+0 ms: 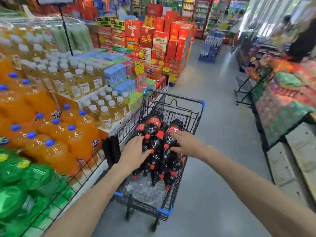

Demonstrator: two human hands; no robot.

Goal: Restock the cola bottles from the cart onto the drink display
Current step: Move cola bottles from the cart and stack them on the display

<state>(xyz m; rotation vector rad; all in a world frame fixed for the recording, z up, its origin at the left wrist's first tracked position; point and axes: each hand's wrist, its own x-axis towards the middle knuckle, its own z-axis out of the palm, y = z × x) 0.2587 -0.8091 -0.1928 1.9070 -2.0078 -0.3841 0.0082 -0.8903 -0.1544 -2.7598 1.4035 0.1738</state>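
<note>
Both hands reach into the cart (200, 106): left hand (135, 151) and right hand (185, 142), fingers extended, rest on cola bottles (153, 127) heaped beneath them — nothing gripped. Risk: smooth, rounded bottles may roll or slip — the pile looks loose.

Dark cola bottles (154, 134) wear red labels and caps (the wire cart (199, 115) is black, blue-cornered); the orange soda bottles (56, 134) have blue caps.
</note>
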